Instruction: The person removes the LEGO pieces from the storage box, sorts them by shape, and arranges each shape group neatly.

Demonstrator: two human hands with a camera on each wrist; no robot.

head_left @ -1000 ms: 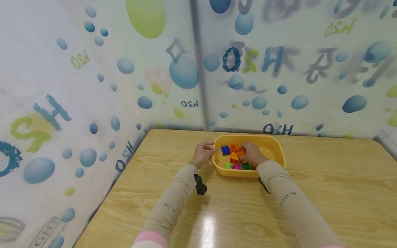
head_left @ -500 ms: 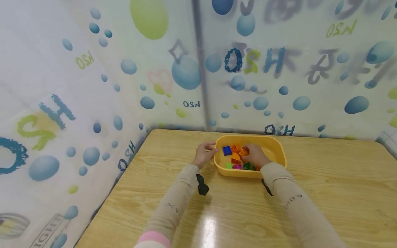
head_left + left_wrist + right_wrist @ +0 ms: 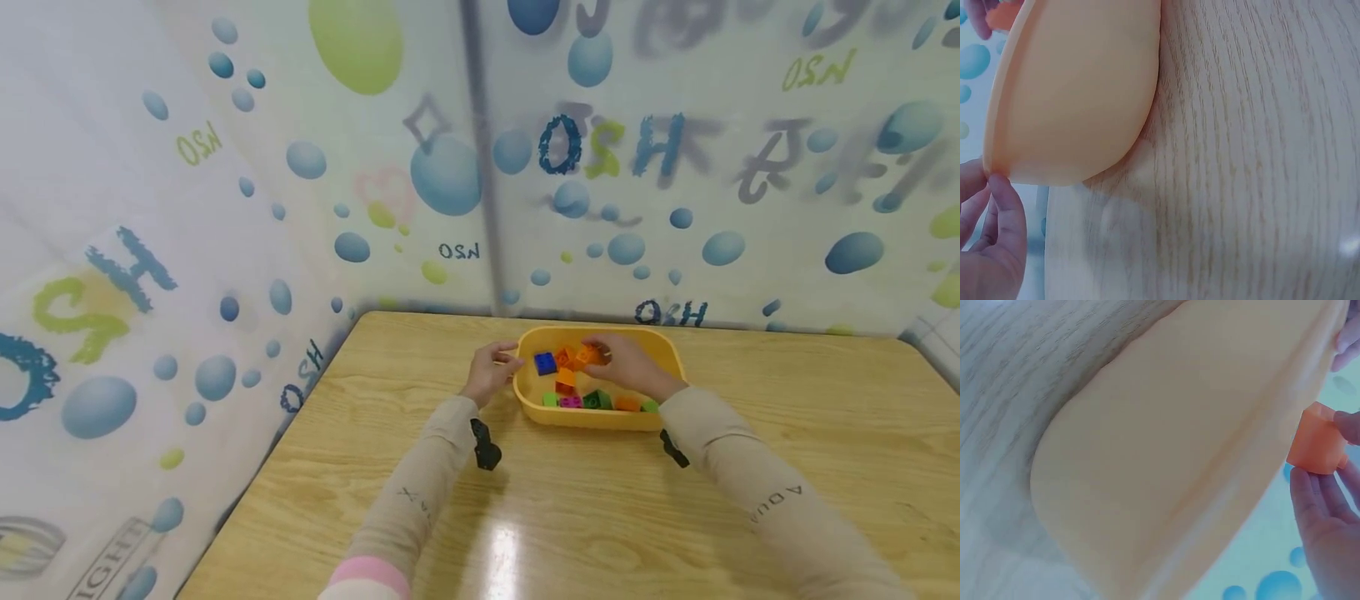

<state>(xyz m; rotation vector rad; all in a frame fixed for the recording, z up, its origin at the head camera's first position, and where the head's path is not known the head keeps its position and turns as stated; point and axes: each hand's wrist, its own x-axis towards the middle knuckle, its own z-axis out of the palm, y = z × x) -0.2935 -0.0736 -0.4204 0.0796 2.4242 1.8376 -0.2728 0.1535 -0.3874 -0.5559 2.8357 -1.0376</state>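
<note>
Several toy building blocks lie in a yellow plastic basin (image 3: 577,419) on the table. My right hand (image 3: 628,362) holds an orange building block (image 3: 1317,442) between thumb and fingers, above the basin's rim in the right wrist view. At the basin's left end, my left hand (image 3: 491,372) pinches the rim, thumb against the outer wall (image 3: 1085,94). Inside the basin, a blue block (image 3: 545,363) lies at the left, beside more orange blocks (image 3: 566,382). Along the near wall sit a lime block (image 3: 551,400), a pink block (image 3: 571,402) and a dark green block (image 3: 597,400).
The wooden table (image 3: 795,417) extends to both sides of the basin and in front of it. A patterned wall (image 3: 420,275) stands right behind the table's back edge. Black wrist straps (image 3: 485,446) hang below both sleeves.
My right hand has drawn up and to the right, raising the orange block from the pile. This uncovers an orange and a green block at the near right. My left hand stays at the rim.
</note>
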